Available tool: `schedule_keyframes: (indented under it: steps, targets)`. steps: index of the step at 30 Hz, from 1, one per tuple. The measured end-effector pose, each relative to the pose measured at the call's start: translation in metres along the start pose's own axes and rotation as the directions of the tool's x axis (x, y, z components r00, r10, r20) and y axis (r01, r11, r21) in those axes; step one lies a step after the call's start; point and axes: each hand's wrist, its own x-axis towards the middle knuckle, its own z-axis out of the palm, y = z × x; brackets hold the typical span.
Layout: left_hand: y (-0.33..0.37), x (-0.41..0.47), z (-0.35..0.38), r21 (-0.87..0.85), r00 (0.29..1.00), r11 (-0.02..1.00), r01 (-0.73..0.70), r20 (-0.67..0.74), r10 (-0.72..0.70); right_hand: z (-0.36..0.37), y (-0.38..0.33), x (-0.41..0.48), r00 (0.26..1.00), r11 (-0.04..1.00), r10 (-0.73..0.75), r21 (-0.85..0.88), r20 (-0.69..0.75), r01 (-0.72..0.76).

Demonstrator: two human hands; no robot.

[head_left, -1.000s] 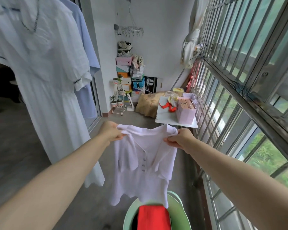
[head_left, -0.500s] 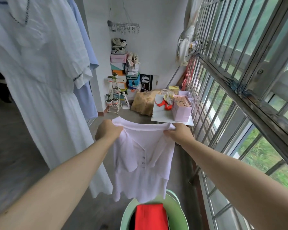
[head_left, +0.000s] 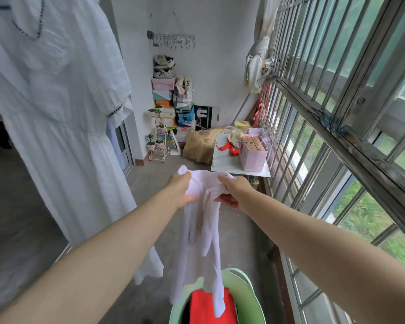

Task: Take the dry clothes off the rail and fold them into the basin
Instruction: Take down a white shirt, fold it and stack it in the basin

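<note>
Above a round mint-green plastic basin (head_left: 250, 298) on the balcony floor, holding up a pale lilac short-sleeved blouse (head_left: 201, 230), bunched lengthwise. Pinching its top edge with the left hand (head_left: 181, 190), fingers clamped on the cloth. Gripping the gathered fabric with the right hand (head_left: 234, 192), fingers curled round it, just beside the left. Letting the hem dangle over a folded red garment (head_left: 201, 312) inside the basin. Standing near a long white dress (head_left: 63, 127) hanging at left.
</note>
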Motion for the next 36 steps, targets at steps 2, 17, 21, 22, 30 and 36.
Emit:
schedule_keyframes:
  steps: [2,17,21,22,30,36]
  targets:
    - [-0.002,0.002,0.005,0.041,0.996,0.999,-0.005,0.086,0.002,0.005,-0.004,-0.004,0.999,1.000,-0.002,0.000,0.036,0.002]
    - [0.008,-0.022,-0.007,0.533,0.829,0.652,-0.539,0.471,0.301,0.000,-0.023,-0.017,0.884,0.761,-0.458,-0.471,0.095,0.445]
    - [0.025,-0.024,-0.015,0.463,0.854,0.762,-0.452,0.472,0.220,-0.011,-0.021,-0.019,0.921,0.947,-0.319,0.099,0.224,0.304]
    - [0.028,-0.025,-0.015,0.447,0.844,0.771,-0.454,0.493,0.211,-0.014,-0.018,-0.016,0.912,0.945,-0.306,0.202,0.275,0.256]
    - [0.049,-0.031,-0.020,0.376,0.776,0.791,-0.482,0.603,0.187,-0.035,0.030,0.015,0.821,0.965,-0.081,-0.162,0.565,0.207]
    - [0.056,-0.031,-0.037,0.425,0.799,0.767,-0.482,0.572,0.185,-0.038,0.040,0.011,0.841,0.980,-0.143,-0.045,0.521,0.195]
